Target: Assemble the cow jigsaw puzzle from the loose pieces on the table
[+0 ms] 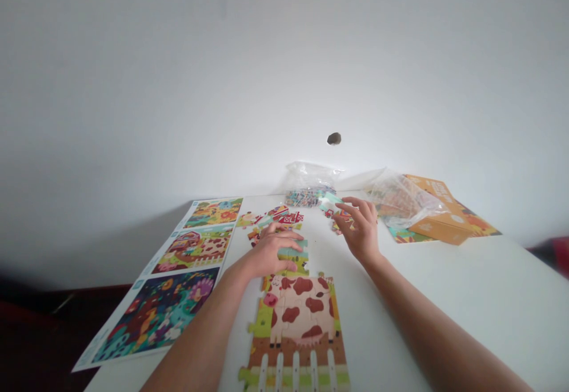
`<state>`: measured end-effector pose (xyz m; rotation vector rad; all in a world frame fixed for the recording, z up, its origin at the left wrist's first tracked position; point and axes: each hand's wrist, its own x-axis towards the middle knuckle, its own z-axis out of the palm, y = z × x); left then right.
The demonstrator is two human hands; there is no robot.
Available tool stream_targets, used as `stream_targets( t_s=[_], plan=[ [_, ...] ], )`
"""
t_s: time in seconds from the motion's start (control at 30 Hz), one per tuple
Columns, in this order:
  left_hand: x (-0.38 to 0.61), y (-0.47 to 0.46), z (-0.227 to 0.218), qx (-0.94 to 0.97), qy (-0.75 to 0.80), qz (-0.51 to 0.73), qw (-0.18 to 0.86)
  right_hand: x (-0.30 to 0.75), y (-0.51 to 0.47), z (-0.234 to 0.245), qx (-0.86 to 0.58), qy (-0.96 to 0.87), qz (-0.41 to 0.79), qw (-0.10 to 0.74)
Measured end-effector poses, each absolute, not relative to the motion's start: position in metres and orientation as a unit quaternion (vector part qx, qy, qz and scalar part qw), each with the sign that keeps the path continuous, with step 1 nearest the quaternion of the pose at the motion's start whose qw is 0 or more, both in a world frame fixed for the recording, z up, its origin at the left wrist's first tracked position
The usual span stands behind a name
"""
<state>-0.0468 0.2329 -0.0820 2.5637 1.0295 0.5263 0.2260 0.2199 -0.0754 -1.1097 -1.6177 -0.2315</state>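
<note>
A partly joined jigsaw puzzle [302,315] with a spotted cow and a white fence lies on the table in front of me. My left hand [273,251] rests palm down, fingers stretched, over joined blue and green pieces [299,255] just beyond the cow; it covers part of them. To the right, my right hand [359,229] pinches a light blue puzzle piece [329,202] with some red on it between thumb and fingertips. Loose puzzle pieces [284,217] with red barn parts lie past my left hand, and more loose pieces [342,221] are partly hidden behind my right hand.
A sheet with three printed pictures [180,279] lies along the left edge. Against the wall stands a clear bag of puzzle pieces [309,187]. At the back right, another clear plastic bag [402,196] lies over an orange box [444,220]. The wall has a hole [333,139].
</note>
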Motion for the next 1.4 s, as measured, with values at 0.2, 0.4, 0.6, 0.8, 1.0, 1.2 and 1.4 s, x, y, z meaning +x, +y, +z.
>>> stream_targets(
  t_s=[0.2,0.4,0.6,0.8,1.0,1.2,1.4],
  plan=[
    [-0.049,0.234,-0.083,0.902,0.349,0.207,0.148,0.229,0.219,-0.074,-0.445,-0.723,-0.055,0.526],
    [-0.049,0.234,-0.080,0.901,0.367,0.179,0.147,0.229,0.219,-0.081,-0.385,-0.842,0.070,0.372],
    [-0.049,0.234,-0.079,0.903,0.354,0.191,0.149,0.230,0.220,-0.087,-0.378,-0.862,0.104,0.321],
    [-0.049,0.234,-0.080,0.902,0.357,0.190,0.151,0.233,0.221,-0.088,-0.375,-0.869,0.099,0.307],
    [-0.050,0.234,-0.080,0.903,0.347,0.205,0.150,0.235,0.223,-0.090,-0.364,-0.879,0.093,0.293],
    [-0.050,0.234,-0.081,0.907,0.346,0.188,0.148,0.234,0.223,-0.089,-0.372,-0.879,0.099,0.281],
    [-0.050,0.234,-0.082,0.909,0.341,0.200,0.136,0.233,0.222,-0.089,-0.369,-0.880,0.089,0.286]
  ],
)
